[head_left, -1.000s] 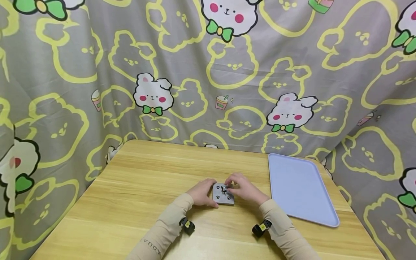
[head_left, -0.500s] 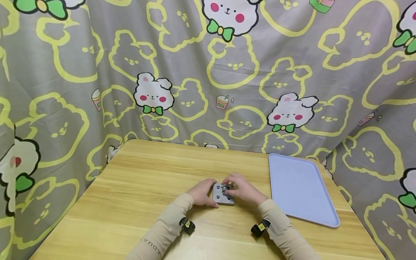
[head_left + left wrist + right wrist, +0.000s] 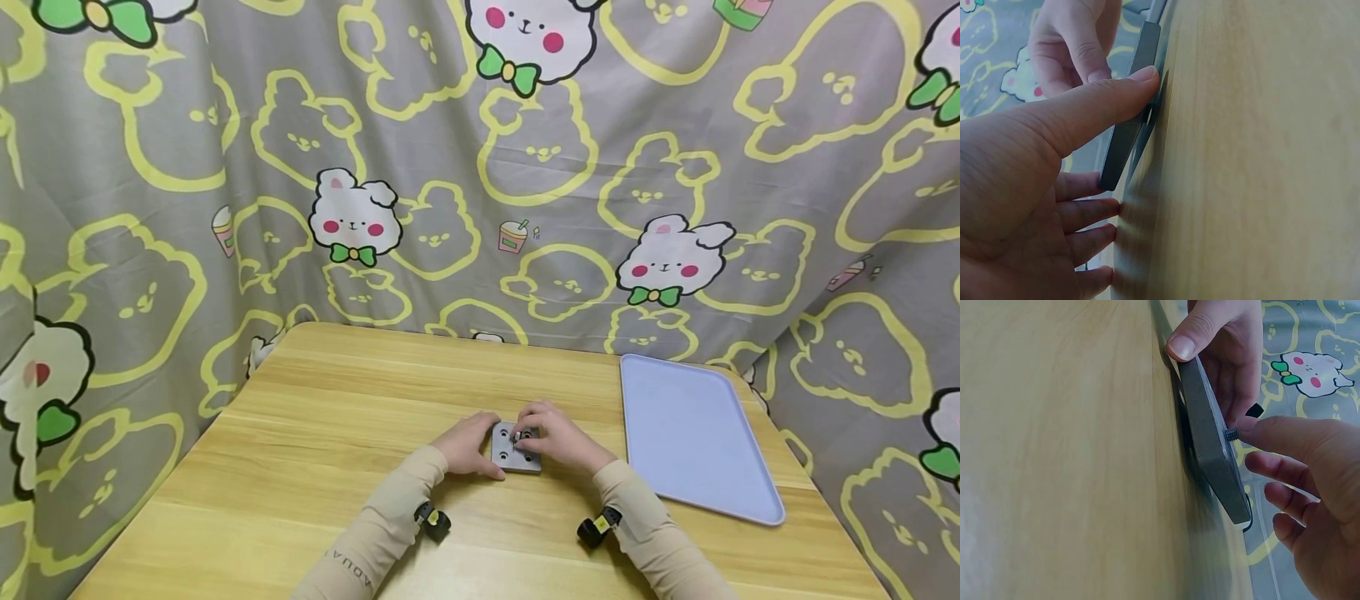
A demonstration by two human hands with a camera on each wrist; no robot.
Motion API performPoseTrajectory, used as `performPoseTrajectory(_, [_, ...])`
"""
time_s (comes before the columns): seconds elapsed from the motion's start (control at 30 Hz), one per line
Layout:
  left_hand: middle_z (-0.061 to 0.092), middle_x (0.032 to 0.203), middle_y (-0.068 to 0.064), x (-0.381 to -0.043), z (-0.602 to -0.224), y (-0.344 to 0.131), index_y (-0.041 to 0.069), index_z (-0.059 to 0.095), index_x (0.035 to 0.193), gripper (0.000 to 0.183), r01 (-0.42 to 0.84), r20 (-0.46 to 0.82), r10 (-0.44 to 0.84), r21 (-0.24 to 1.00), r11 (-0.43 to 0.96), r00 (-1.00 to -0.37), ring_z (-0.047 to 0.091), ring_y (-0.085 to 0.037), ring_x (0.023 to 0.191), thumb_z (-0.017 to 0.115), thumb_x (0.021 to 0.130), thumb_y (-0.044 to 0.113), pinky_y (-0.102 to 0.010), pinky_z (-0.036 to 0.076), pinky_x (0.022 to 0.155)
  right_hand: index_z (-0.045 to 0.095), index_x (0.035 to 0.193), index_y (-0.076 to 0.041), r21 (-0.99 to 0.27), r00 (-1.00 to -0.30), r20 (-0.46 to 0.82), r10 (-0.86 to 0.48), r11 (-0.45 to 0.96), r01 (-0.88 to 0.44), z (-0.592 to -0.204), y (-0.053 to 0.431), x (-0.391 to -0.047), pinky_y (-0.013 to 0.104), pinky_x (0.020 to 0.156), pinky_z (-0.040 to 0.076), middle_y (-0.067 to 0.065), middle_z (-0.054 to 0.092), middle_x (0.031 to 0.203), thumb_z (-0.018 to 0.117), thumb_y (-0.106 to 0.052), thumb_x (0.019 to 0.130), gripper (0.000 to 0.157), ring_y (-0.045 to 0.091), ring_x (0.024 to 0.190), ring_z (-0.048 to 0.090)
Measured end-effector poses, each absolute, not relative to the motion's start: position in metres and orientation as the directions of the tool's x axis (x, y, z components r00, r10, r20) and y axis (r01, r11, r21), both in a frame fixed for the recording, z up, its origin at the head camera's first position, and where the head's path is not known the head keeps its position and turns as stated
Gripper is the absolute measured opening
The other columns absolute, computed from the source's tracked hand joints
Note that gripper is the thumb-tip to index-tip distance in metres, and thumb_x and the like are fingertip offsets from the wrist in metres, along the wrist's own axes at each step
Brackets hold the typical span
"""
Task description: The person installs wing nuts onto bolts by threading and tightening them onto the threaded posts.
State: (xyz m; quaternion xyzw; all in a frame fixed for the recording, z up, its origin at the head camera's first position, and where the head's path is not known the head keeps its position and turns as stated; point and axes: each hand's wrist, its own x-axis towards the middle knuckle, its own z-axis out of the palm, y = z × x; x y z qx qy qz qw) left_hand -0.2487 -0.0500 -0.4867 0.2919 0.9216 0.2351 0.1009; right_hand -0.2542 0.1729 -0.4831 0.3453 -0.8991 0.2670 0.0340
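Observation:
A grey metal plate (image 3: 516, 463) with several countersunk holes is on the wooden table near its middle. In the right wrist view its edge (image 3: 1200, 419) faces me. My left hand (image 3: 465, 446) grips the plate, thumb at the near edge and fingers round the far left side. My right hand (image 3: 557, 435) pinches a small threaded screw (image 3: 1231, 434) that stands up from the plate's upper face. A dark end piece (image 3: 1254, 410) sticks out past the right thumb; the fingers hide most of the screw's head.
A pale lilac tray (image 3: 697, 433) lies to the right of the hands on the wooden table (image 3: 337, 392). A grey curtain (image 3: 450, 150) with cartoon rabbits hangs behind and at both sides. Each forearm wears a small black camera (image 3: 433, 522).
The right fingers have shifted slightly at the screw, turning round it and covering more of its head. The left hand and the plate have stayed in place.

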Motion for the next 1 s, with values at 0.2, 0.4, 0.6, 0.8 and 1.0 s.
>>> performPoseTrajectory(0.2, [0.049, 0.145, -0.009, -0.249, -0.487, -0.05, 0.006, 0.041, 0.143, 0.093, 0.479, -0.053, 0.581, 0.506, 0.717, -0.812, 0.048, -0.026, 0.133, 0.083, 0.071, 0.047, -0.04, 0.038, 0.115, 0.072, 0.086, -0.021, -0.485, -0.792, 0.233, -0.565, 0.638, -0.598, -0.484, 0.17, -0.253, 0.031, 0.085, 0.047, -0.008, 0.064, 0.098, 0.076, -0.023, 0.083, 0.006, 0.012, 0.096, 0.053])
performPoseTrajectory(0.4, [0.05, 0.143, -0.011, -0.249, -0.488, -0.05, 0.005, 0.042, 0.142, 0.093, 0.493, -0.037, 0.586, 0.498, 0.713, -0.809, 0.049, -0.027, 0.131, 0.084, 0.07, 0.048, -0.041, 0.04, 0.114, 0.065, 0.077, -0.019, -0.455, -0.799, 0.254, -0.545, 0.662, -0.595, -0.486, 0.165, -0.254, 0.026, 0.076, 0.044, -0.009, 0.06, 0.086, 0.078, -0.023, 0.082, 0.014, 0.01, 0.087, 0.049])
performPoseTrajectory(0.6, [0.05, 0.143, -0.01, -0.25, -0.489, -0.05, 0.005, 0.043, 0.142, 0.093, 0.494, -0.034, 0.585, 0.496, 0.714, -0.81, 0.049, -0.027, 0.131, 0.084, 0.07, 0.048, -0.04, 0.04, 0.114, 0.058, 0.074, -0.017, -0.451, -0.822, 0.228, -0.522, 0.691, -0.565, -0.486, 0.16, -0.252, 0.023, 0.072, 0.04, -0.008, 0.053, 0.081, 0.076, -0.022, 0.083, 0.021, 0.01, 0.083, 0.044])
performPoseTrajectory(0.8, [0.051, 0.142, -0.01, -0.249, -0.488, -0.05, 0.005, 0.043, 0.141, 0.092, 0.495, -0.031, 0.584, 0.496, 0.714, -0.811, 0.05, -0.027, 0.13, 0.084, 0.07, 0.047, -0.04, 0.041, 0.113, 0.054, 0.076, -0.016, -0.446, -0.825, 0.214, -0.524, 0.699, -0.559, -0.484, 0.159, -0.249, 0.023, 0.071, 0.037, -0.007, 0.049, 0.08, 0.074, -0.023, 0.085, 0.023, 0.011, 0.082, 0.042])
performPoseTrajectory(1.0, [0.05, 0.143, -0.01, -0.249, -0.488, -0.05, 0.005, 0.042, 0.142, 0.094, 0.486, -0.04, 0.579, 0.499, 0.718, -0.815, 0.05, -0.027, 0.131, 0.084, 0.07, 0.048, -0.041, 0.04, 0.114, 0.063, 0.09, -0.016, -0.521, -0.831, 0.203, -0.519, 0.661, -0.54, -0.477, 0.167, -0.245, 0.03, 0.078, 0.046, -0.004, 0.058, 0.09, 0.073, -0.029, 0.086, 0.016, 0.014, 0.089, 0.049])
